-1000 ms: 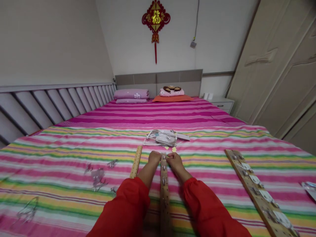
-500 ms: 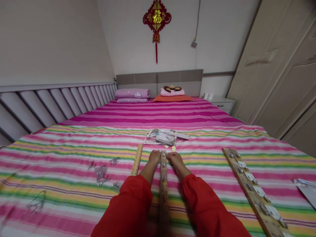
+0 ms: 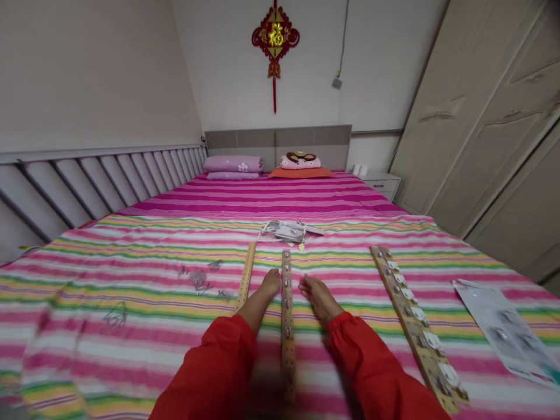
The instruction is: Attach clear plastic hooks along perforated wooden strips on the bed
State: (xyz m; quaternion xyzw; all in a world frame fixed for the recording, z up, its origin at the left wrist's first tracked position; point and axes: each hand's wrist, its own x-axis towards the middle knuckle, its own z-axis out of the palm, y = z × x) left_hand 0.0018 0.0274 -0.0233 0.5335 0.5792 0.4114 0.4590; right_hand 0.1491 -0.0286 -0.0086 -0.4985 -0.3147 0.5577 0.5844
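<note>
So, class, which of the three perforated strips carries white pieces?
The rightmost strip, right of the right hand: white pieces line it. The middle strip, beside the left hand, shows only small shiny pieces; the left strip looks bare where visible.

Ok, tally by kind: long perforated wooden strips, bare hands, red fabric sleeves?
Long perforated wooden strips: 3 (left strip, middle strip, right strip)
Bare hands: 2 (left hand, right hand)
Red fabric sleeves: 2 (left sleeve, right sleeve)
Total: 7

Tan strip [image 3: 287, 318], multicoloured striped sheet [image 3: 149, 256]
</note>
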